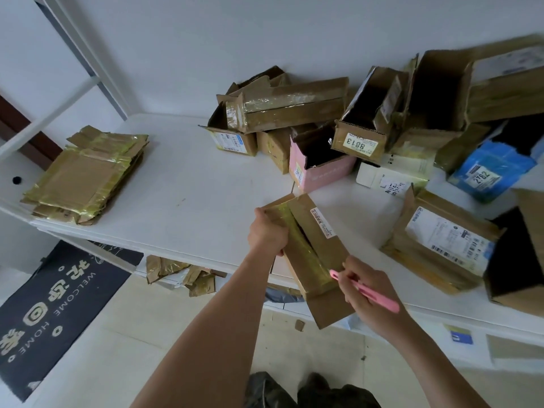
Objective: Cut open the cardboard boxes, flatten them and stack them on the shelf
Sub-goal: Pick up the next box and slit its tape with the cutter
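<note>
A long brown cardboard box (312, 254) with yellowish tape and a small white label lies at the front edge of the white shelf (188, 184), its near end over the edge. My left hand (266, 232) grips its far left side. My right hand (368, 293) holds a pink cutter (365, 290) like a pen, its tip at the taped seam near the box's near end. The seam above the tip gapes open. A stack of flattened boxes (85, 175) lies at the shelf's left end.
A heap of opened boxes (368, 122) fills the back right of the shelf, among them a pink box (321, 169) and a blue parcel (488, 172). A labelled brown box (441, 242) sits right of my hands. Cardboard scraps (182, 275) lie below; a dark doormat (56, 307) covers the floor at left.
</note>
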### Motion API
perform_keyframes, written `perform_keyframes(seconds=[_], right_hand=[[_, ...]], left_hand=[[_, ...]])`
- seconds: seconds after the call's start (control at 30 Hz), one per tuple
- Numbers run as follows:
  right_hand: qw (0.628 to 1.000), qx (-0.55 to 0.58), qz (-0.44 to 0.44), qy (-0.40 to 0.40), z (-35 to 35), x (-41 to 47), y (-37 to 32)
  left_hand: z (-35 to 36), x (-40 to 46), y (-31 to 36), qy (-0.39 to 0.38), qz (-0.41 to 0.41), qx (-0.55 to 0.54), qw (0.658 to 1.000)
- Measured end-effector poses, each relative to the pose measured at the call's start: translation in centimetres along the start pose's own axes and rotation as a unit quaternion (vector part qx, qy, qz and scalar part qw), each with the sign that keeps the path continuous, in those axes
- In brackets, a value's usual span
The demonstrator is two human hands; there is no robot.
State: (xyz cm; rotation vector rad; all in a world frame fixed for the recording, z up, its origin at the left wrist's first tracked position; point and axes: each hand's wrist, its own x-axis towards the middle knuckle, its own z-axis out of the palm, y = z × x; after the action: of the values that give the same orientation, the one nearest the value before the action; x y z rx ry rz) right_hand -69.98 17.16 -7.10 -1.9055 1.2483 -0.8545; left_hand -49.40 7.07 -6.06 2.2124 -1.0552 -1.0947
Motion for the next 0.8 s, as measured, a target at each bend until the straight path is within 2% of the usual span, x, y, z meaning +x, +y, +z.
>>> perform_keyframes(seconds=[0.13,0.37,0.5,0.63,0.8], right_hand=[[1.0,0.004,0.004,0.012,-0.4,-0.7,-0.4],[0.997,0.069,0.025,0.025,-1.6,-2.3,-1.0],[0.985,0.113,0.068,0.112,-2.4,-3.3,-0.5],[0.954,0.157,0.113,0.229,-3.1,-4.2,0.1],[0.929,0.157,0.127,0.311,-3.8,-4.2,0.4]], left_hand=[[0.3,-0.3,0.6,0.019,-0.002,0.042,0.999],[0.3,-0.6,0.5,0.022,-0.004,0.031,0.999],[0.4,-1.0,0.2,0.002,0.066,0.049,0.997],[-0.2,-1.1,0.2,-0.006,0.082,0.052,0.995],[-1.1,-1.8,-1.2,0.017,0.118,0.217,0.969]])
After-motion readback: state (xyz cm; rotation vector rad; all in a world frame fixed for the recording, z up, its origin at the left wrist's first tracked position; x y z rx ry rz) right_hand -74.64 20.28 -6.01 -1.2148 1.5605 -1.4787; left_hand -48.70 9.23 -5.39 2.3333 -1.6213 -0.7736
